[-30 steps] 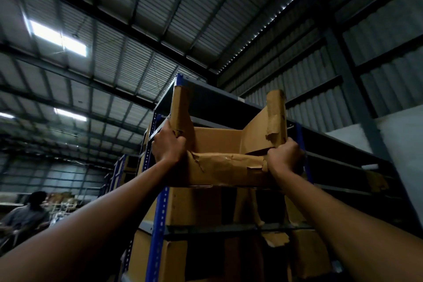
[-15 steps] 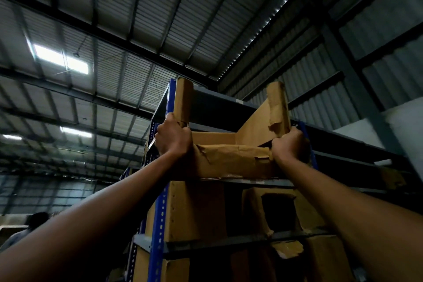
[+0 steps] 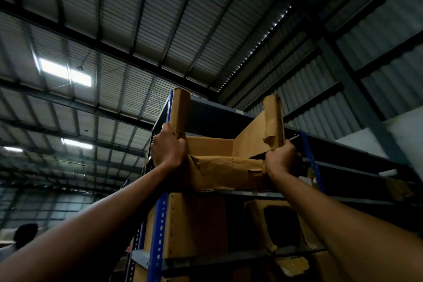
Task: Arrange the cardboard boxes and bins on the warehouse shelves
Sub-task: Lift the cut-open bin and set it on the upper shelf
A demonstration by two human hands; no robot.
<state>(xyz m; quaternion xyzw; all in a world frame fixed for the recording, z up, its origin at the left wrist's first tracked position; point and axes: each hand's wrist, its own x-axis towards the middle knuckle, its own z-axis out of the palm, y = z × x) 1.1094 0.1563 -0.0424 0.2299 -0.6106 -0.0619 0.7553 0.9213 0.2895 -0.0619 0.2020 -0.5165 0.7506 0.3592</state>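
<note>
A torn, open-topped cardboard bin sits at the front of a high shelf on a blue-posted metal rack. My left hand grips its front left corner, fingers curled over the rim. My right hand grips the front right corner, just below the ragged upright flap. Both arms reach up from below. The bin's base rests on the shelf edge; its rear is hidden in shadow.
Below stands another cardboard box beside a bin with a cut-out opening. A blue upright post runs down the rack's left front. A person's head shows far lower left. More torn cardboard lies on a lower level.
The bin has risen from below shelf level and now rests on the upper shelf edge, pushed further in. Both hands kept their grip on its corners throughout.
</note>
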